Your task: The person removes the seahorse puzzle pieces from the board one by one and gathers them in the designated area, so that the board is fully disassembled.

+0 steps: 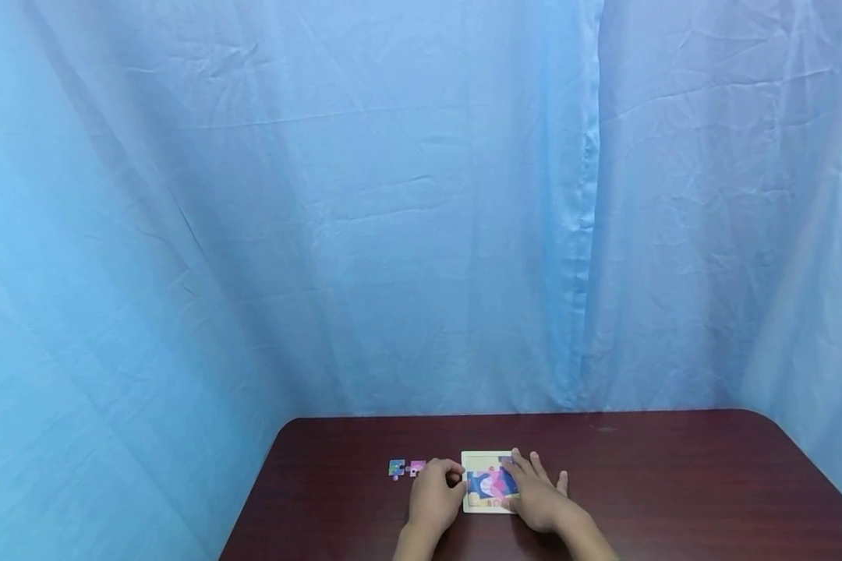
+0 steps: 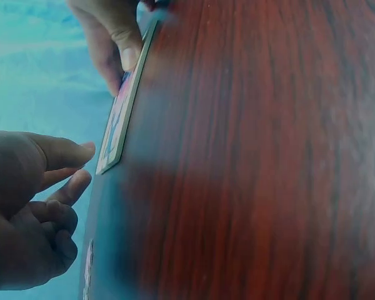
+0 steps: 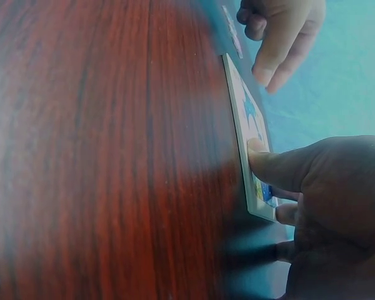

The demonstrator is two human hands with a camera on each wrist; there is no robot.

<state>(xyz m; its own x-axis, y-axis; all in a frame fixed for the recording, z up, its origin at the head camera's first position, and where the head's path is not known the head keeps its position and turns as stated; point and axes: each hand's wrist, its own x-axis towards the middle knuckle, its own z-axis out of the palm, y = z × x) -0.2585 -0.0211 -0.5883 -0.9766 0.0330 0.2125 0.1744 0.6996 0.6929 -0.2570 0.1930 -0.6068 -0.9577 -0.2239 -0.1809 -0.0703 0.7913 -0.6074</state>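
Observation:
A jigsaw puzzle tray (image 1: 491,510) with a pale rim lies flat on the table, its picture (image 1: 493,485) pink, blue and yellow. My right hand (image 1: 539,492) lies over the tray's right side with fingers spread; in the right wrist view its thumb (image 3: 262,164) presses on the picture. Just off the tray's left edge is my left hand (image 1: 435,492). Its fingers are loosely bent, and the left wrist view shows a gap between thumb and fingertips (image 2: 81,181) with nothing in it. The right hand hides part of the picture.
Two loose puzzle pieces lie left of the tray: a blue-green one (image 1: 396,467) and a pink one (image 1: 417,467), partly behind the left hand. The dark red wooden table (image 1: 673,483) extends to both sides. Blue curtains (image 1: 393,234) hang behind it.

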